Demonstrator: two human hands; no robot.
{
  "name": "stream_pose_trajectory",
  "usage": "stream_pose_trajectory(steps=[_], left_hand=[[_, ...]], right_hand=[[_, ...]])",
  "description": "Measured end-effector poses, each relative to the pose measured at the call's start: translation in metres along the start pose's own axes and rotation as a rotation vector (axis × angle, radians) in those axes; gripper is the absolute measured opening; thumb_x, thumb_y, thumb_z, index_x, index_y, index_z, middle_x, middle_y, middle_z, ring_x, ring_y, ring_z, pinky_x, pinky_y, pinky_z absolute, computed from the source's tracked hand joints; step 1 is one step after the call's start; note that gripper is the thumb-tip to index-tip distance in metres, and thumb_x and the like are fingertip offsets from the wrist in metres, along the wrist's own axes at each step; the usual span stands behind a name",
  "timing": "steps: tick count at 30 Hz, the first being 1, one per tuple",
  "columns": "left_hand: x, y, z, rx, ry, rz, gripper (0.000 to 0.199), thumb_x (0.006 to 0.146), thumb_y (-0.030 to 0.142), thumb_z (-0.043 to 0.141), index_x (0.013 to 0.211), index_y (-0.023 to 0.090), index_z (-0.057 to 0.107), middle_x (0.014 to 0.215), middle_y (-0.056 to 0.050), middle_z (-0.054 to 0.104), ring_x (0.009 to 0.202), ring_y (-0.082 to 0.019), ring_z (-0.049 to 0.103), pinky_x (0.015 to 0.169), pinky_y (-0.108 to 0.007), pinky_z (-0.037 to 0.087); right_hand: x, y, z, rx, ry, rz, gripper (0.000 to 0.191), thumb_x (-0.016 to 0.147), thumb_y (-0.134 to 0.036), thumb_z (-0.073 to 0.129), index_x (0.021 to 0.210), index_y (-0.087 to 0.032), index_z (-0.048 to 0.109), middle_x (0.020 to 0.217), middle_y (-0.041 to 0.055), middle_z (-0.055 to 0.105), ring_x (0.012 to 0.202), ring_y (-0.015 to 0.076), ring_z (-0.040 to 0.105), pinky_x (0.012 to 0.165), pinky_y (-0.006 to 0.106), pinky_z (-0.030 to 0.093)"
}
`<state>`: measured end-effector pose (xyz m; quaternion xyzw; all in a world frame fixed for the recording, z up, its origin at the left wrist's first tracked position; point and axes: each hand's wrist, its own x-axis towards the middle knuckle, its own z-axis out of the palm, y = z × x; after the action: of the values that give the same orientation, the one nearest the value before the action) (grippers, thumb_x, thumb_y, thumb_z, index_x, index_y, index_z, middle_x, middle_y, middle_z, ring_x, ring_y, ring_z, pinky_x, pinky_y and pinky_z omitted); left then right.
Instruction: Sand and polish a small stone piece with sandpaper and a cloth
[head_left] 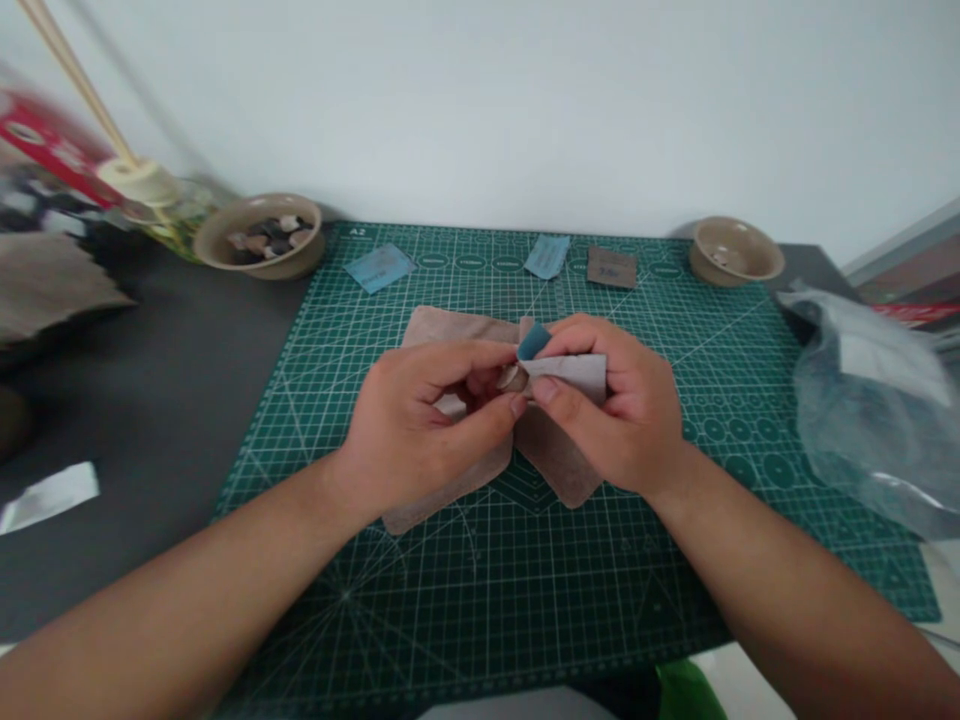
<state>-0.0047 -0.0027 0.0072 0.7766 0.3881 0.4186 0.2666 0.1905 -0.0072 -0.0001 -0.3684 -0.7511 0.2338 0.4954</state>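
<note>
Tan and wide-rimmed, a bowl (292,266) of small stones (277,238) sits at the upper left corner of the green mat (457,610). Nearer the middle, my left hand (401,425) is nearly closed, thumb and fingertips pinching a small, pale, rounded piece (512,379) above the brown cloth (461,325). It looks like a stone, so I judge it hard, stiff and light, unlikely to crush but apt to slip if I pinch only its rounded edge; the best hold seems to be low on its sides, leaving the face toward my other hand bare. Right against it, my right hand (637,410) has thumb and fingers drawn together on a folded grey sheet (577,373), with a blue flap (534,341) standing up beside it; whether the two are one piece, I cannot tell. The sheet seems thin and bendy, with enough stiffness to keep its fold, and gripping close behind the working edge should stop it buckling. Further right are a second bowl (739,277) and a crumpled clear bag (855,430).
</note>
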Motion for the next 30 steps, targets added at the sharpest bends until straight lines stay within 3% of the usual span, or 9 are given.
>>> stream_pose_trajectory(steps=[5,13,21,30], left_hand=[[-0.0015,-0.0017,0.0005,-0.040,0.003,-0.028,0.023,0.083,0.024,0.073,0.105,0.027,0.075,0.070,0.004,0.069,0.057,-0.012,0.058,0.051,-0.025,0.044],[0.0001,0.0016,0.0005,0.058,-0.007,-0.052,0.009,0.083,0.029,0.073,0.091,0.025,0.074,0.064,0.005,0.066,0.052,-0.010,0.054,0.049,-0.023,0.042],[0.0022,-0.0025,0.0011,0.047,0.023,-0.114,0.009,0.080,0.027,0.077,0.088,0.023,0.074,0.063,0.006,0.066,0.050,-0.008,0.054,0.045,-0.021,0.038],[0.0031,-0.0039,0.0001,0.000,-0.067,-0.062,0.005,0.080,0.027,0.076,0.083,0.025,0.073,0.063,0.005,0.065,0.052,-0.010,0.055,0.048,-0.022,0.042]], right_hand=[[0.0005,-0.0024,0.0000,-0.057,-0.013,-0.045,0.003,0.088,-0.019,0.065,0.090,-0.021,0.063,0.085,0.0023,0.068,0.079,0.0179,0.063,0.075,0.035,0.050],[-0.0006,0.0006,0.0006,-0.129,0.007,-0.067,0.003,0.089,-0.020,0.066,0.091,-0.023,0.065,0.087,0.0029,0.072,0.086,0.0209,0.068,0.077,0.036,0.055],[0.0002,-0.0027,-0.0013,-0.170,-0.060,-0.171,0.007,0.092,-0.017,0.062,0.093,-0.018,0.069,0.092,0.0062,0.074,0.086,0.0169,0.069,0.078,0.031,0.056],[0.0013,0.0047,-0.0023,-0.207,-0.017,-0.164,0.009,0.093,-0.019,0.061,0.095,-0.021,0.070,0.095,0.0055,0.075,0.091,0.0197,0.070,0.082,0.034,0.057]])
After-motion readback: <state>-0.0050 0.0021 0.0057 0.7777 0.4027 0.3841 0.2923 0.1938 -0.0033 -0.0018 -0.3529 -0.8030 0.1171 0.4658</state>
